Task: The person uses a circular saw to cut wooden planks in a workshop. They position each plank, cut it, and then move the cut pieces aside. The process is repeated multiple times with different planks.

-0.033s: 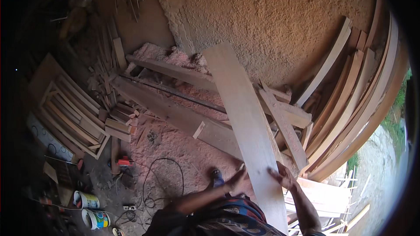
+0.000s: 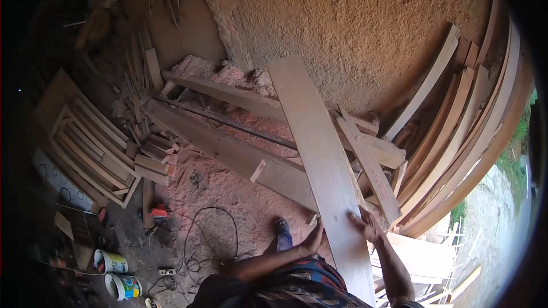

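A long, wide, pale wooden plank (image 2: 317, 154) slants from the wall side down to my body, its near end running out at the lower edge. My left hand (image 2: 312, 239) is at the plank's left edge, its fingers partly hidden there. Across from it, my right hand (image 2: 369, 228) grips the right edge, fingertips on the upper face and the rest of the hand beside it. Beneath the plank lies a long brown beam (image 2: 228, 151), with a small wood block (image 2: 258, 170) on it.
Curved boards (image 2: 445, 142) lean against the rough wall (image 2: 354, 28) at right. Stacked wooden frames (image 2: 94, 148) stand at left. Pink sawdust (image 2: 211, 194) covers the floor, with a black cable (image 2: 236, 222), a red power tool (image 2: 160, 211) and two white buckets (image 2: 123, 286) at lower left.
My left hand has shifted slightly along the plank's left edge, and my right hand has moved a little. The plank stays in nearly the same place.
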Tool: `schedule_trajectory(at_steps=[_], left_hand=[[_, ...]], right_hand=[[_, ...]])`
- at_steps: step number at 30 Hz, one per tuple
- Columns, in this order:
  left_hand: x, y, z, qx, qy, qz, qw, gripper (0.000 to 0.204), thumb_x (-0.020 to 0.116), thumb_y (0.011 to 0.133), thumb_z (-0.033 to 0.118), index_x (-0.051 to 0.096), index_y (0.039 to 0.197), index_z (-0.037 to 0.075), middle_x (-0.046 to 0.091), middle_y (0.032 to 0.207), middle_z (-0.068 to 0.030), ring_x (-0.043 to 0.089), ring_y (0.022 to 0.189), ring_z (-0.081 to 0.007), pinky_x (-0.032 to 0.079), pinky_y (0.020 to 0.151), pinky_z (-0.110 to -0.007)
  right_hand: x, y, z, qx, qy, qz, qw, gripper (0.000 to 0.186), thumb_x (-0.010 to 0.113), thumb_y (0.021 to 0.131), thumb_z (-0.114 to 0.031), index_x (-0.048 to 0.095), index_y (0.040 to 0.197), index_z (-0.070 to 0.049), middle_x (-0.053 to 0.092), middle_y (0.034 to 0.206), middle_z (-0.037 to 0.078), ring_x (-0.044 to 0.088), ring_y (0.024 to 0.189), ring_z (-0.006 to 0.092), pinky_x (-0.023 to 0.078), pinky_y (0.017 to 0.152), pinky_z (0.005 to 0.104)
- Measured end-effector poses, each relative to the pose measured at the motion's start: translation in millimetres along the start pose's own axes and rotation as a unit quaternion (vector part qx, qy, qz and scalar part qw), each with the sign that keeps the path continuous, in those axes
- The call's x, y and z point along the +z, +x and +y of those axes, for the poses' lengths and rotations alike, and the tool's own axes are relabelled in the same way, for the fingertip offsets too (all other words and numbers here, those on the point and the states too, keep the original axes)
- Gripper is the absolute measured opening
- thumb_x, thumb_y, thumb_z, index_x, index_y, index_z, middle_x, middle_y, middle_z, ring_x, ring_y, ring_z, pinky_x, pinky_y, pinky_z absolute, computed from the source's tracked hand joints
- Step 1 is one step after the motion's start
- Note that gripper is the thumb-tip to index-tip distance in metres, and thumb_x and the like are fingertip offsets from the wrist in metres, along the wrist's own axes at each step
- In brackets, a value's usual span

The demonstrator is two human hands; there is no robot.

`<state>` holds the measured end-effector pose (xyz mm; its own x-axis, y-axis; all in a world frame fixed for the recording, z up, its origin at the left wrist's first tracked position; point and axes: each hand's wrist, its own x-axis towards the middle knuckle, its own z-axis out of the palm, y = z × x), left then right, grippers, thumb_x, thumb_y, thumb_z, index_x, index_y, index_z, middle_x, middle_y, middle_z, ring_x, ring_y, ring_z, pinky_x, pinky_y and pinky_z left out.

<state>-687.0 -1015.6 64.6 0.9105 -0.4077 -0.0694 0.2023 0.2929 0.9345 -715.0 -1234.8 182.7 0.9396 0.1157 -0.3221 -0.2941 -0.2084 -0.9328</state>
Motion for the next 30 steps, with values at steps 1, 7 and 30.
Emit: schedule_trajectory(at_steps=[1, 7, 30], left_hand=[[5.7, 12.9, -1.2, -0.042, -0.083, 0.028, 0.995, 0.07, 0.034, 0.111, 0.048, 0.036, 0.154, -0.007, 0.041, 0.159, -0.0177, 0.037, 0.147, -0.0247, 0.031, 0.121, -0.037], [2.3, 85.7, -7.0, -0.076, -0.14, 0.129, 0.979, 0.07, 0.057, 0.105, 0.052, 0.047, 0.146, -0.004, 0.054, 0.144, -0.0129, 0.049, 0.131, -0.0214, 0.04, 0.109, -0.035], [-236.9, -96.7, -41.8, -0.202, 0.118, 0.277, 0.932, 0.045, 0.065, 0.103, 0.031, 0.052, 0.143, 0.015, 0.068, 0.112, -0.0038, 0.068, 0.086, -0.0132, 0.052, 0.065, -0.024]], right_hand=[[3.0, 21.9, -4.4, 0.008, 0.028, 0.012, 0.999, 0.058, 0.066, 0.103, -0.028, 0.046, 0.15, 0.001, 0.065, 0.133, 0.014, 0.062, 0.121, 0.0194, 0.049, 0.106, 0.0341], [-3.3, 109.5, 43.9, -0.016, 0.354, 0.008, 0.935, 0.059, 0.054, 0.109, -0.039, 0.047, 0.148, 0.005, 0.064, 0.136, 0.015, 0.063, 0.124, 0.0247, 0.051, 0.104, 0.035], [-95.3, 263.6, 35.5, 0.06, -0.447, 0.076, 0.889, 0.064, 0.04, 0.106, -0.058, 0.058, 0.145, -0.01, 0.063, 0.134, 0.029, 0.058, 0.126, 0.048, 0.047, 0.103, 0.057]])
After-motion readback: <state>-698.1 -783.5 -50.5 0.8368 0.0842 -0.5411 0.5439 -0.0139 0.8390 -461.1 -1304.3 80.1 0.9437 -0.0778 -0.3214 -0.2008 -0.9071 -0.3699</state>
